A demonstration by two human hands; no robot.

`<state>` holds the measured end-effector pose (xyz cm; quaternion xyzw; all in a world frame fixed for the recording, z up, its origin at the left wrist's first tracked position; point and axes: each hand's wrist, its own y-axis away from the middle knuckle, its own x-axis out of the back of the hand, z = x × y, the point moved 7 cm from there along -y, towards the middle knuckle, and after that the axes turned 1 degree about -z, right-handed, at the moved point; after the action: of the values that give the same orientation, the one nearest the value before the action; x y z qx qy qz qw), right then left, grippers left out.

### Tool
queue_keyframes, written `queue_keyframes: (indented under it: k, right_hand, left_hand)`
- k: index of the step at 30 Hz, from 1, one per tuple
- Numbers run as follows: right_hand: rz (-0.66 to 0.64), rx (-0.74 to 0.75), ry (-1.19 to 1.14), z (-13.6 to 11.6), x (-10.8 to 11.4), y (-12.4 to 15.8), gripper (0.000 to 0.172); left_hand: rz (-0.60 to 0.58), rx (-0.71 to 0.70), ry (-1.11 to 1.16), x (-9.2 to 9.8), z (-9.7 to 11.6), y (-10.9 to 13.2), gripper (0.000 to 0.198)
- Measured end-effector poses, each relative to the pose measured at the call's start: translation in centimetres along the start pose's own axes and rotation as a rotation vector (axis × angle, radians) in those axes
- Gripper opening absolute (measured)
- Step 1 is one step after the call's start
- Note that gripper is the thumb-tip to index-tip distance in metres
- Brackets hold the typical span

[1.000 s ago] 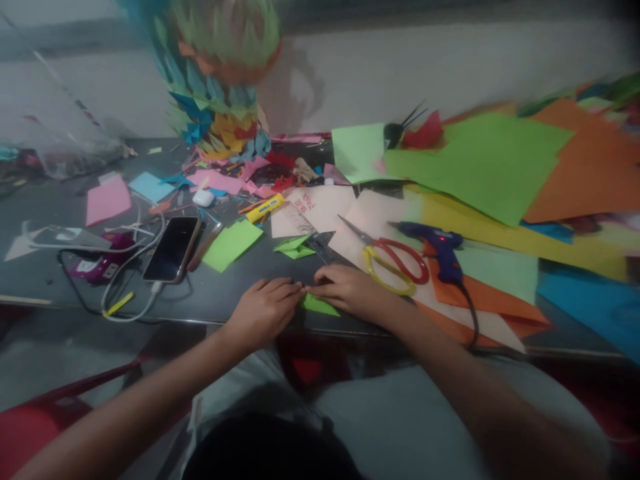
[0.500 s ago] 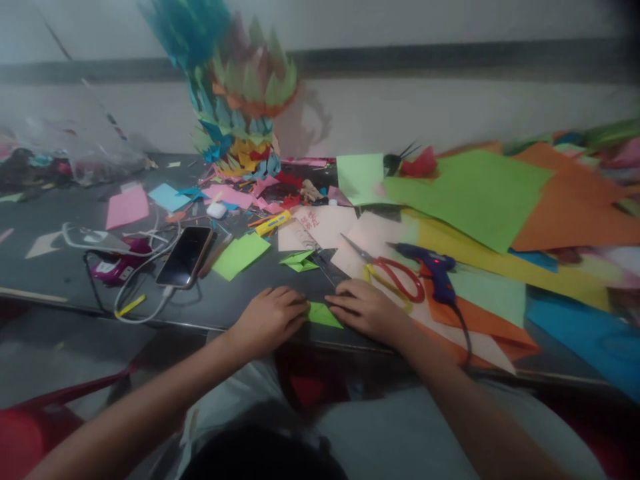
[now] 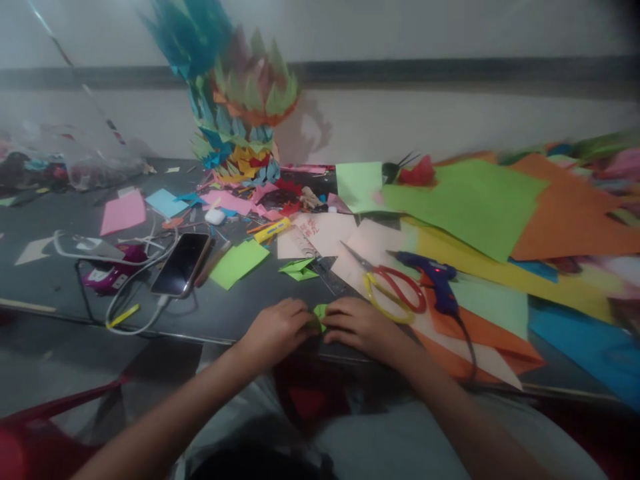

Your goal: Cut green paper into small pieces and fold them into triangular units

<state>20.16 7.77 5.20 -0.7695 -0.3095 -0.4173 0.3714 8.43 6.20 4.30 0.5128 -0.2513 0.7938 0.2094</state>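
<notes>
Between my two hands is a small piece of folded green paper (image 3: pixel 321 317) at the table's front edge, mostly covered by fingers. My left hand (image 3: pixel 284 326) grips its left side with curled fingers. On its right side my right hand (image 3: pixel 361 324) holds it, fingers bent against the paper. Just beyond lies another folded green paper piece (image 3: pixel 300 269), and to its left a stack of green paper squares (image 3: pixel 239 263). Scissors (image 3: pixel 395 293) with red and yellow handles rest right of my right hand, next to a blue glue gun (image 3: pixel 440 283) with a red light.
A phone (image 3: pixel 183 265) on a white cable lies to the left, by a purple power strip (image 3: pixel 113 273). At the back stands a tall model of folded coloured paper (image 3: pixel 240 127). Large green (image 3: pixel 470 207) and orange paper sheets (image 3: pixel 570 207) cover the right side. A yellow cutter (image 3: pixel 273 230) lies mid-table.
My hands have come closer together on the green paper, which now shows less between them. The camera view has shifted slightly, so the table sits a little lower.
</notes>
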Motion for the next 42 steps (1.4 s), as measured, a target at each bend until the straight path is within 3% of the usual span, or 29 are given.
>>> queue_keyframes:
  k: [5,11,17,25,33,37,42]
  right_hand:
    - [-0.004,-0.062,-0.037,0.4,0.2,0.0,0.018]
    - [-0.004,-0.049,-0.072,0.4,0.1,0.0,0.015]
    - [0.026,-0.296,-0.298,1.6,0.5,-0.6,0.014]
    - [0.077,-0.513,-0.376,2.5,0.0,-1.2,0.008]
    - [0.088,-0.477,-0.353,2.4,-0.1,-1.2,0.009]
    - [0.098,-0.475,-0.35,2.4,-0.1,-1.0,0.009]
    - [0.103,-0.457,-0.367,2.3,-0.1,-1.1,0.009]
  left_hand:
    - [0.009,-0.109,-0.164,-0.3,0.8,-0.4,0.023]
    - [0.04,-0.036,-0.071,-0.6,0.4,-0.6,0.025]
    - [-0.108,-0.016,0.189,-0.3,-1.1,-1.2,0.015]
    - [-0.069,0.044,0.28,-0.2,-1.3,-1.1,0.013]
    - [0.006,-0.078,0.093,-0.1,-0.3,0.2,0.02]
    - [0.101,-0.145,0.06,0.6,0.4,0.8,0.019]
    - [0.042,-0.209,0.044,0.4,1.2,0.9,0.031]
